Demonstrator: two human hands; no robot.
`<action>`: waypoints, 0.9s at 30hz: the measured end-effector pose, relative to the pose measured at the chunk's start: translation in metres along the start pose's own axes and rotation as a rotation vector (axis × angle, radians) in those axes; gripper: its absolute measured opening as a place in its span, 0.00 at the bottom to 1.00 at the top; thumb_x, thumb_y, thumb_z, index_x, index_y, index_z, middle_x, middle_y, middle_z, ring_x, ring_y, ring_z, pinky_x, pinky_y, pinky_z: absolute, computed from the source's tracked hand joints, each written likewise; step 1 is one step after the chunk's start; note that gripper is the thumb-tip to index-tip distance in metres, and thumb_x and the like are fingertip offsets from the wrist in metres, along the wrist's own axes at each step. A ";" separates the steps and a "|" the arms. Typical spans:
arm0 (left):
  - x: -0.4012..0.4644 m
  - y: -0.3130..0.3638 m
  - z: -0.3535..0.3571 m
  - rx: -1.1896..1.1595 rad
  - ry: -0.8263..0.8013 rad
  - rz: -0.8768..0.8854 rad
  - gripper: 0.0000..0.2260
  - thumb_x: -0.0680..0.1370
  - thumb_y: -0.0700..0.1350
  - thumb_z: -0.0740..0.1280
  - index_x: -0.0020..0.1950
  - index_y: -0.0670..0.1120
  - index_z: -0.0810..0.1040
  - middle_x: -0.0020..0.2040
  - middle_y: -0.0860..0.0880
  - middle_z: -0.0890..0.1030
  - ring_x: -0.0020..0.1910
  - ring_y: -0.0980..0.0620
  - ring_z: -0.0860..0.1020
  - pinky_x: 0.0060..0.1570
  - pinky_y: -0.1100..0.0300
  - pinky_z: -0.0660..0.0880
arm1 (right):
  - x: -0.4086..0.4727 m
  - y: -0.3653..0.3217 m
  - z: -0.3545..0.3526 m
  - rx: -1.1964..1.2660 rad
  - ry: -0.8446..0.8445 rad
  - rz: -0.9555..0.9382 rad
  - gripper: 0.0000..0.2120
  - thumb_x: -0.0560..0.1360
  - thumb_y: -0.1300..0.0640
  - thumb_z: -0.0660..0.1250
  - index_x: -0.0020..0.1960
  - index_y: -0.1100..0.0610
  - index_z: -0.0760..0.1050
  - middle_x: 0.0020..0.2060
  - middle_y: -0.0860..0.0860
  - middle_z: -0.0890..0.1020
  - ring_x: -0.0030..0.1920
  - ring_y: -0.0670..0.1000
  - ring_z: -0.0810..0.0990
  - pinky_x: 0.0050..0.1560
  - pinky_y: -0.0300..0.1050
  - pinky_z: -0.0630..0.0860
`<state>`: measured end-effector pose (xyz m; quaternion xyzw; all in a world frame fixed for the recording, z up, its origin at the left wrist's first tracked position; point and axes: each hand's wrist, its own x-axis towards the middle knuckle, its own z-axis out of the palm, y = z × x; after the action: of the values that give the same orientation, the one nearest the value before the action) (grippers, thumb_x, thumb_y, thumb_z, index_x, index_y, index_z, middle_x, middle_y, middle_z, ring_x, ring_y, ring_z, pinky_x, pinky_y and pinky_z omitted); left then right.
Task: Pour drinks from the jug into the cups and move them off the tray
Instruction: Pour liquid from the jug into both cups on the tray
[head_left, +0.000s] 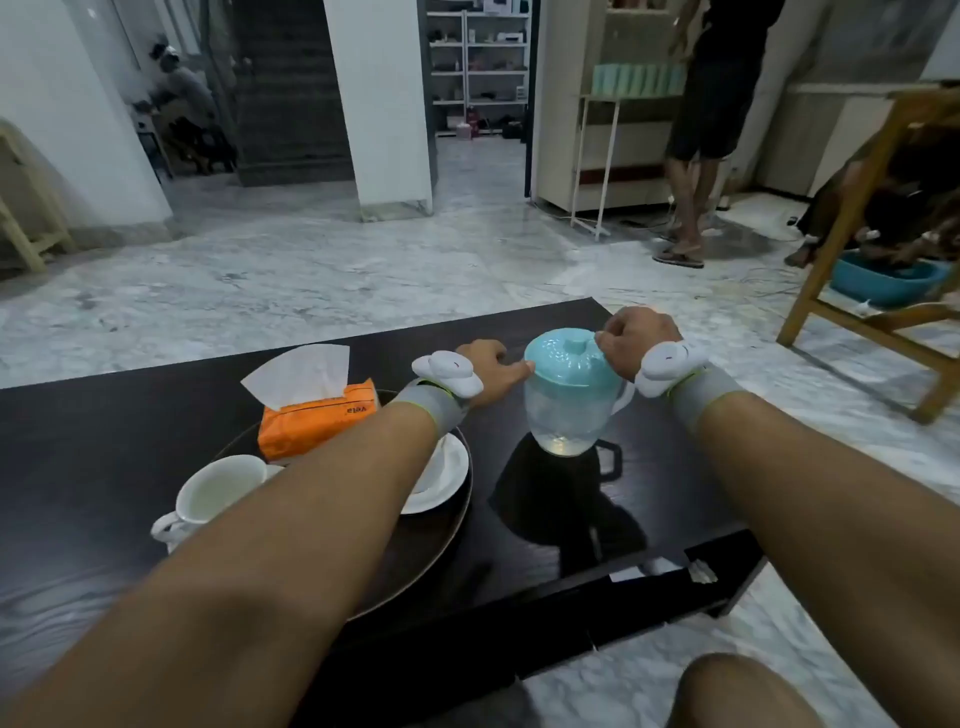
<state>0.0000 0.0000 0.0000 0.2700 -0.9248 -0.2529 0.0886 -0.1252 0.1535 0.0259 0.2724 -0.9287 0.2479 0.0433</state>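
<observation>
A clear plastic jug (563, 415) with a turquoise lid (569, 361) stands on the dark table (597, 525), a little water in its bottom. My right hand (636, 338) is closed on the jug's handle at the lid's right edge. My left hand (491, 371) rests its fingers against the lid's left side. A dark round tray (415, 551) lies to the left of the jug. On it a white cup (221, 491) stands at the front left, and a white saucer (441, 473) shows partly under my left forearm.
An orange tissue pack (314, 415) sits at the back of the tray. The table's right front edge is near my knee (737, 691). A person (711, 130) stands on the marble floor at the back right, beside a wooden chair (883, 260) and a blue basin (883, 278).
</observation>
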 end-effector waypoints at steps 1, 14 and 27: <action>0.003 0.003 0.005 0.002 -0.016 -0.005 0.28 0.76 0.62 0.63 0.69 0.44 0.74 0.67 0.45 0.77 0.64 0.43 0.76 0.63 0.55 0.73 | 0.001 0.005 0.000 0.022 0.012 0.027 0.14 0.75 0.54 0.64 0.52 0.62 0.82 0.51 0.60 0.84 0.53 0.61 0.81 0.53 0.47 0.77; 0.019 0.007 0.037 -0.162 -0.058 -0.128 0.26 0.78 0.62 0.59 0.59 0.41 0.78 0.57 0.42 0.81 0.53 0.41 0.79 0.49 0.56 0.72 | 0.010 0.043 0.034 0.427 -0.121 0.267 0.27 0.74 0.36 0.58 0.59 0.57 0.77 0.54 0.55 0.79 0.52 0.60 0.78 0.58 0.54 0.76; 0.023 0.001 0.043 -0.839 -0.160 -0.398 0.27 0.77 0.56 0.66 0.70 0.40 0.71 0.60 0.43 0.78 0.58 0.43 0.77 0.56 0.47 0.75 | 0.010 0.046 0.054 0.783 -0.124 0.400 0.36 0.58 0.25 0.67 0.42 0.59 0.80 0.42 0.57 0.83 0.40 0.55 0.80 0.49 0.52 0.77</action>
<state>-0.0324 0.0065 -0.0360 0.3627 -0.6768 -0.6370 0.0684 -0.1546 0.1561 -0.0398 0.0978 -0.8001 0.5675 -0.1679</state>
